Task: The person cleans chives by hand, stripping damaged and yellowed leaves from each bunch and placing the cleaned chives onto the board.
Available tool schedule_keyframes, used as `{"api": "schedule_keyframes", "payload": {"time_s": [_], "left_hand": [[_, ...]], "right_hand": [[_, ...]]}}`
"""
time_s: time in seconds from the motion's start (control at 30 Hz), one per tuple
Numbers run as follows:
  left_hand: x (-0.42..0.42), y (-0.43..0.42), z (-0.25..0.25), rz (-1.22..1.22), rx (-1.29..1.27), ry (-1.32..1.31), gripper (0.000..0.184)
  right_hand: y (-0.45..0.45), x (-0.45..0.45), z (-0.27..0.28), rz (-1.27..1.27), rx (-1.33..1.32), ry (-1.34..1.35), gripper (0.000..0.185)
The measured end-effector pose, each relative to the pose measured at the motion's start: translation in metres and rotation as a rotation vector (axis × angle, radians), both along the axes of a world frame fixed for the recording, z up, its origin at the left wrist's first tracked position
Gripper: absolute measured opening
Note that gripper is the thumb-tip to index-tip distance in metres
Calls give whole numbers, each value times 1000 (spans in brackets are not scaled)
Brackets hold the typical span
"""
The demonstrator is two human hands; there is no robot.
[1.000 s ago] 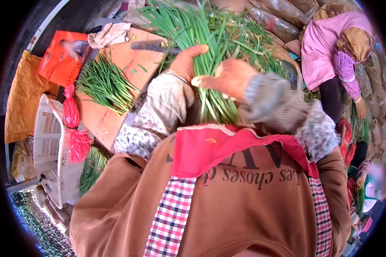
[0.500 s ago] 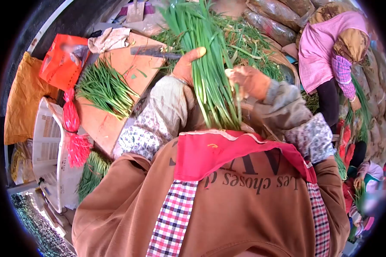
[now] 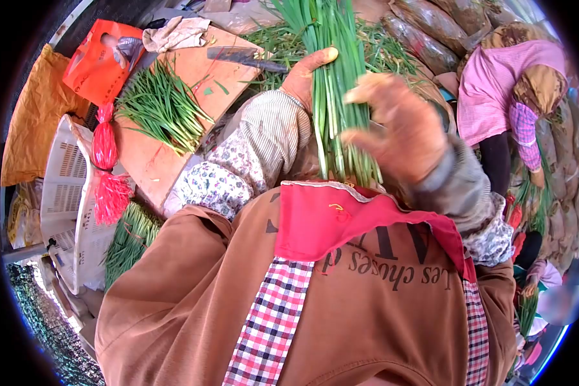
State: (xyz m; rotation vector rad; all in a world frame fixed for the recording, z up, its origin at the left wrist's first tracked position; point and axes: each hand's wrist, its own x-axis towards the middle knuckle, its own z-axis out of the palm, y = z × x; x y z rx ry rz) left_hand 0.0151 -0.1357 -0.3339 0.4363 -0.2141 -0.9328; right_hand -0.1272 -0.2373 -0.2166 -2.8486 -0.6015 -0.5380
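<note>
My left hand is wrapped round the long green stalks, just beyond my red apron bib. My right hand, blurred, has its fingers parted at their right side; whether they touch, I can't tell. To the left, a smaller bunch lies on a board.

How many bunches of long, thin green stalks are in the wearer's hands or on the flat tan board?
2. One bunch is in the left hand, the open right hand close by; the second bunch lies on the tan board. More could be hidden.
</note>
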Motion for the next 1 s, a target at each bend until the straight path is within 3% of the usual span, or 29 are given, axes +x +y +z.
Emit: {"api": "schedule_keyframes", "payload": {"time_s": [0.03,0.1,0.2,0.27,0.37,0.43,0.6,0.7,0.8,0.87,0.9,0.93,0.97,1.0], "left_hand": [[0,-2,0,-40,-23,2,53],[3,-6,-3,-115,-70,9,53],[2,-7,-4,-45,-35,20,52],[3,-7,-5,22,46,-14,56],[4,-4,-8,-33,-55,0,60],[4,-1,-10,-35,-72,31,70],[6,6,-27,-67,-142,189,70],[10,2,-33,-81,-15,3,66],[6,3,-26,-105,58,39,57],[-1,5,-9,-136,52,59,52],[-6,5,-1,-130,56,45,50],[-9,5,6,-124,58,27,48],[-12,5,12,-117,60,8,47],[-14,6,18,-120,71,9,43]], "right_hand": [[8,-3,-9,-15,-155,34,52],[17,-3,-18,-139,-147,226,57],[21,5,-15,-195,-125,371,48],[22,6,-24,-171,-172,300,39],[19,3,-25,-140,-207,130,22],[15,-11,-13,-21,-40,93,21],[-17,-39,-26,197,109,386,23],[-24,-40,-33,302,137,633,25],[-22,-28,-1,275,75,956,27],[-44,-9,-5,341,316,561,26],[-43,6,8,251,292,394,28],[-32,17,28,-22,221,381,36],[-35,34,23,23,-23,68,45],[-30,48,27,-23,-56,66,53]]}}
